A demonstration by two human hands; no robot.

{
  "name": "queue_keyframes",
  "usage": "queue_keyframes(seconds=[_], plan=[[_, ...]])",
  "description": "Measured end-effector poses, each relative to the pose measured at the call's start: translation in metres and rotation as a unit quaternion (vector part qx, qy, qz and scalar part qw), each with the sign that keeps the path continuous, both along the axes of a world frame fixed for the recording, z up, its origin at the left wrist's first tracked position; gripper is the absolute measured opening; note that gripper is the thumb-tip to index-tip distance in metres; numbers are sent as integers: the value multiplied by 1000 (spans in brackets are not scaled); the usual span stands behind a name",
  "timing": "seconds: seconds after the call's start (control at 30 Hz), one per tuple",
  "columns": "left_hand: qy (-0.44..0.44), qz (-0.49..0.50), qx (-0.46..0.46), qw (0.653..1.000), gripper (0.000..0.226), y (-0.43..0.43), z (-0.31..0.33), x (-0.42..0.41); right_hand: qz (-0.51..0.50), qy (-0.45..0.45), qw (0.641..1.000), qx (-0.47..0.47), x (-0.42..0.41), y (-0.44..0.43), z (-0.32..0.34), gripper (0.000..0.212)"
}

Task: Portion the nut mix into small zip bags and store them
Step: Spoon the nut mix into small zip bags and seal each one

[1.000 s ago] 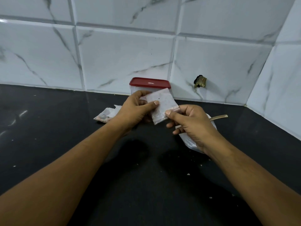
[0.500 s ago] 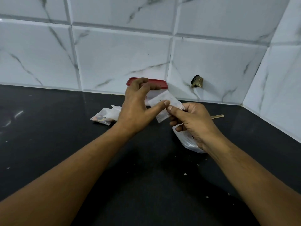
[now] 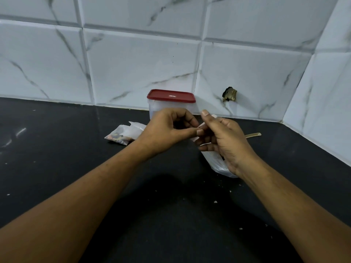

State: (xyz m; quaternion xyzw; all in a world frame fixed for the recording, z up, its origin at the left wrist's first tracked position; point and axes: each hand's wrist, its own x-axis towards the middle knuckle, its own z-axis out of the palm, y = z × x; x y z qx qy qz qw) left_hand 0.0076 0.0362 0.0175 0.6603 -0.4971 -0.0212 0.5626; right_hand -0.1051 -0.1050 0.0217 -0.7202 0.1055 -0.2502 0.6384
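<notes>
Two hands meet above the black counter (image 3: 171, 209) in the head view, the only view there is. The left hand (image 3: 171, 128) pinches the small zip bag (image 3: 195, 138) between thumb and forefinger, its other fingers curled in. The right hand (image 3: 226, 141) grips the same bag from the other side, fingers folded round it and forefinger raised. Only slivers of the bag show between the fingers, so whether it holds any nuts cannot be told. It is held up off the counter, in front of the red-lidded container (image 3: 171, 97) that stands against the tiled wall (image 3: 142, 63).

Left of the hands, a few filled bags (image 3: 121, 136) lie in a loose pile on the counter, dark pieces showing through one of them. Under the right wrist lies a larger plastic bag (image 3: 218, 164), and a wooden handle (image 3: 252, 135) sticks out from behind the right hand. A brass fitting (image 3: 229, 94) sits in the wall to the right of the container.

The work appears to be at the bag's mouth, probably prising the zip apart for another portion, though pressing it closed would look much the same. If it is opening, the next move calls for the fingertips to part the two lips. One hand then has to hold the mouth wide while the other goes for the wooden handle and the mix.
</notes>
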Motion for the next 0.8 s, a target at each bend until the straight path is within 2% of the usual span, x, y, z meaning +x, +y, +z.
queue_keyframes(seconds=[0.17,0.37,0.53,0.67,0.8], plan=[[65,-6,-26,998,14,2,0,5,20,-17,1000,-12,0,-1,-1,24],[123,-26,-2,992,19,3,-2,6,4,-21,999,-24,3,-3,-4,13],[109,-39,36,993,20,-1,-5,2,7,-28,999,-17,3,-3,-6,17],[159,-45,13,986,14,-3,-5,1,7,-28,1000,-10,3,-7,-5,16],[189,-39,4,981,29,-3,-3,0,26,-46,997,-52,2,-4,-6,13]])
